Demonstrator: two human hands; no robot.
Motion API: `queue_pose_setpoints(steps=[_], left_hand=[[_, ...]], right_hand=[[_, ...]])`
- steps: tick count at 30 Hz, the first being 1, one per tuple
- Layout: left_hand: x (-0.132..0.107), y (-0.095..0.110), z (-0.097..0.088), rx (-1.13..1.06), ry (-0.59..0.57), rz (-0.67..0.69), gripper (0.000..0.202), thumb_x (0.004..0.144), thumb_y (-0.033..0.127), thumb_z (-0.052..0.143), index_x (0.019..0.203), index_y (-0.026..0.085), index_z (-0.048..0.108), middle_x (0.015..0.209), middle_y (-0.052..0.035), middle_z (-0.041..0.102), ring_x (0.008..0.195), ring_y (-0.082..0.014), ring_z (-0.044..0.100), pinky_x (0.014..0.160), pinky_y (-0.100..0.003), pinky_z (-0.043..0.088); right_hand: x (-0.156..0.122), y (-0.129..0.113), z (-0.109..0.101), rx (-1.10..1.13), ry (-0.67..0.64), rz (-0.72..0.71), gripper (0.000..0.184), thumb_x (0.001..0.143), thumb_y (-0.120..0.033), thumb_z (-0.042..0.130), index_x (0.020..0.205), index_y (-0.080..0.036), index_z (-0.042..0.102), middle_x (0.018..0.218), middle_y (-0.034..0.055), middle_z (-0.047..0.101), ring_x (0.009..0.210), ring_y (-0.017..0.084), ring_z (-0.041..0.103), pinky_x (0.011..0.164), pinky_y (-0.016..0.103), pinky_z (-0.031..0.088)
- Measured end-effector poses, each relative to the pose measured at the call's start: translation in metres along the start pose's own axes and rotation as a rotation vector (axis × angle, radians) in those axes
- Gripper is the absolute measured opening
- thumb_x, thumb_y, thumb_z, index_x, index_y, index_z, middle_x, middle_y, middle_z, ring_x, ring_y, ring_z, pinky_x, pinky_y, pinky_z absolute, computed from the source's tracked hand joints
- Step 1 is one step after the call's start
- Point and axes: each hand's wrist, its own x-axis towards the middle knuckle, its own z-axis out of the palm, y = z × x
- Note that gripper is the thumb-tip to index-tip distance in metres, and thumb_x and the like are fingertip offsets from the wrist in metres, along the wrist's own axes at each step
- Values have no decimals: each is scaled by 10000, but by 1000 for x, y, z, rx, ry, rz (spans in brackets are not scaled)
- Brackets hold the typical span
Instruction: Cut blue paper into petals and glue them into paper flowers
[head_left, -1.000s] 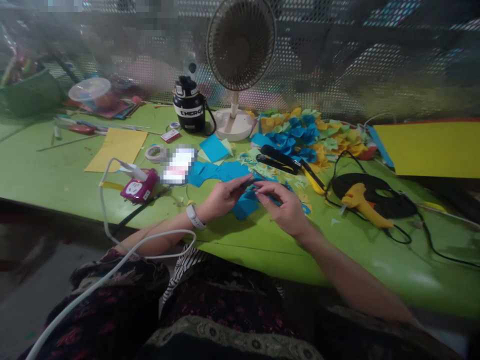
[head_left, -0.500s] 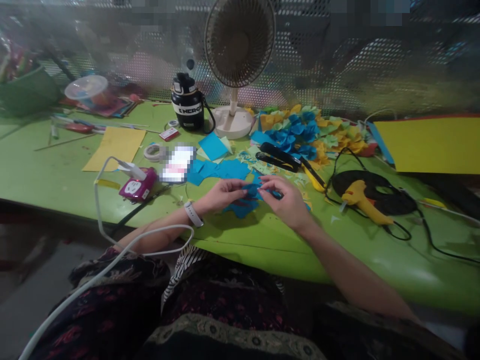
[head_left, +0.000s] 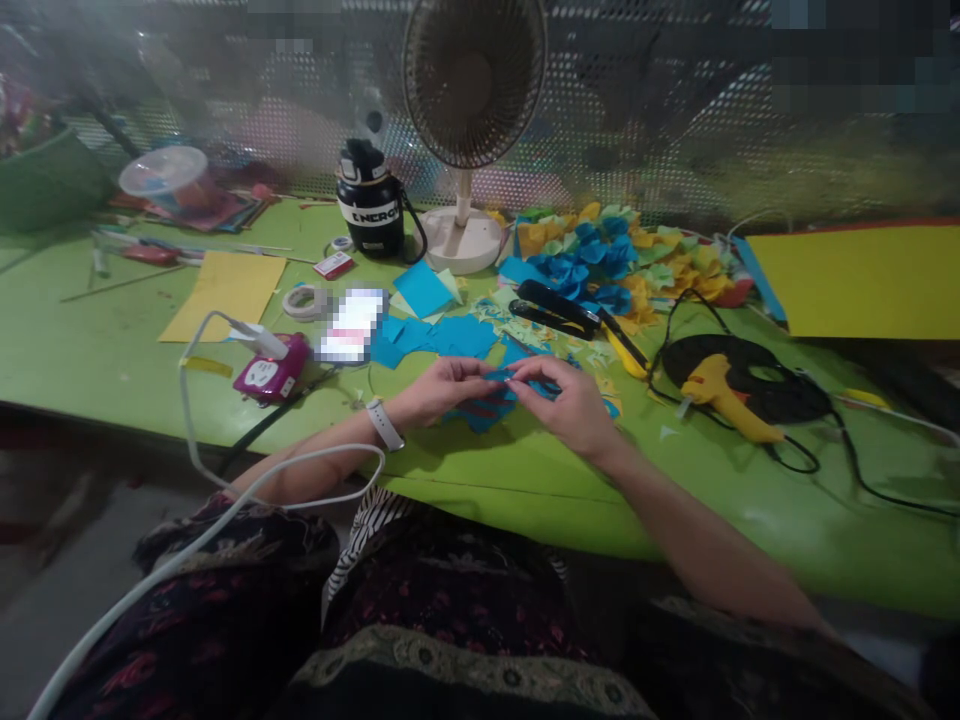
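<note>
Pinches a thin blue paper piece (head_left: 495, 376) between the fingertips of left hand (head_left: 448, 388) and right hand (head_left: 571, 405), at dial centre, over blue cutouts (head_left: 486, 412). Has crumpled, petal-like paper (head_left: 592, 255) at one o'clock, clear plastic tub (head_left: 161, 176) with orange-toned contents at ten, glossy green tabletop (head_left: 465, 478) underneath, perforated mesh (head_left: 622, 165) at twelve.

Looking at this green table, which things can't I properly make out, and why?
All in the head view:
Blue paper between the left hand and right hand: full shape, partly hidden by them.
Phone: screen content, pixelated.
Fan: top, cut off by the upper edge.
Green container: left side, cut off by the left edge; contents blurred.
</note>
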Motion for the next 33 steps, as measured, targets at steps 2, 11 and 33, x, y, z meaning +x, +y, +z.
queue_pose_setpoints(steps=[2,11,33], left_hand=[[1,-1,0,-12,-9,-2,343,689,280,871,949,124,711,862,-77,776,791,-173,752,708,-268,610],[5,-3,-6,2,43,49,280,795,223,787,1032,136,666,913,-68,771,863,-166,753,765,-288,612],[-2,10,-3,89,40,-21,280,734,260,830,847,119,616,816,-67,766,783,-166,752,698,-263,603]], right_hand=[[0,1,0,9,13,33,174,853,-412,669,846,-239,651,925,52,734,891,224,686,856,407,542],[5,6,-4,26,-3,203,449,737,-629,733,791,-222,550,655,-20,581,557,121,506,507,275,413],[7,-9,-9,221,-153,357,468,710,-622,751,672,-214,524,571,-32,553,477,105,499,484,276,443]])
